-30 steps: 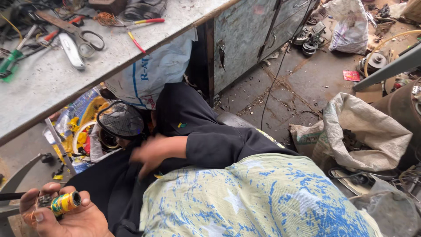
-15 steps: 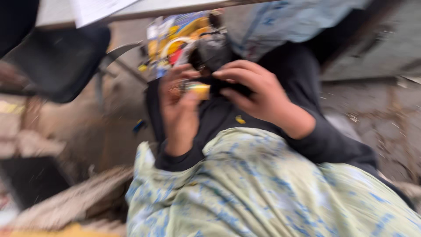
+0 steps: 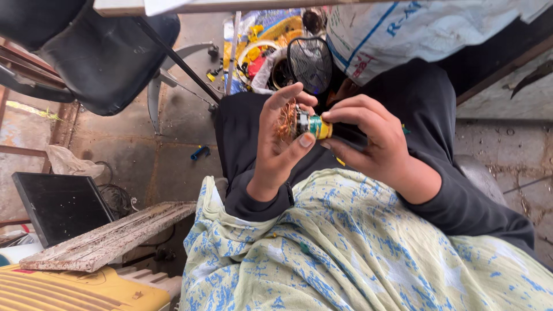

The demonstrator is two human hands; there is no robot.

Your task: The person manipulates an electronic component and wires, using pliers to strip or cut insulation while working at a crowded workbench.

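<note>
While seen from the head camera: left hand [image 3: 280, 144] cupped, palm toward the camera, fingers loosely spread around the copper-wire end of a small motor armature [image 3: 304, 124]. Right hand [image 3: 368, 141] pinching the armature's yellow-green end between thumb and fingertips. Armature held between both hands, above a lap draped in pale green-and-blue cloth [image 3: 357, 253]. Beyond: black chair [image 3: 86, 63], wire mesh guard [image 3: 310, 62], white sack [image 3: 415, 31].

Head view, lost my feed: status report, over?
Left hand and right hand both grip the small motor part, copper windings facing the left palm. Held over the lap. Nothing between hands and part.
</note>
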